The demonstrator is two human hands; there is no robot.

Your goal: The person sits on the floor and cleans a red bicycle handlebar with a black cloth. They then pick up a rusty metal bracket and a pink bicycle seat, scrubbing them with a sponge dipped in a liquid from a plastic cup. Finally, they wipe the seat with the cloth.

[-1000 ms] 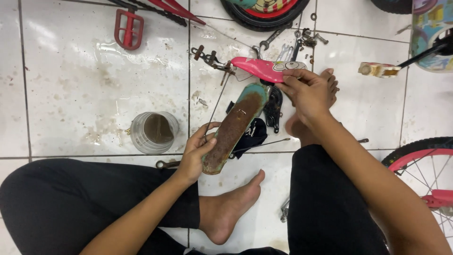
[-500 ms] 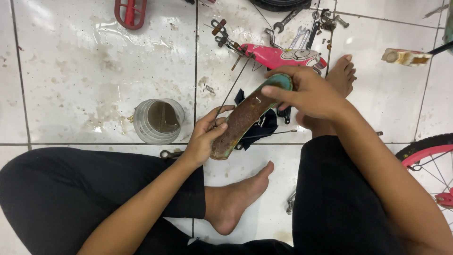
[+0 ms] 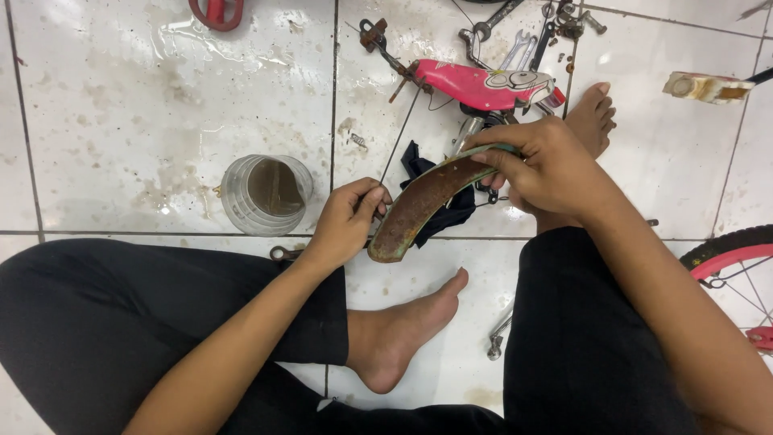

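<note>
Both hands share one rusty curved mudguard (image 3: pixel 427 201) at centre frame: the right hand (image 3: pixel 547 165) is clamped over its upper end at two o'clock, and the left hand (image 3: pixel 348 221) pinches a thin wire stay (image 3: pixel 400 138) by the lower end at eight o'clock. The flaking edge could likely cut a finger if the grip slides, or the stay could bend or spring loose.

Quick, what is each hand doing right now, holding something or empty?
Left hand: closed on the lower end of the rusty curved fender.
Right hand: closed on the fender's upper end.
</note>
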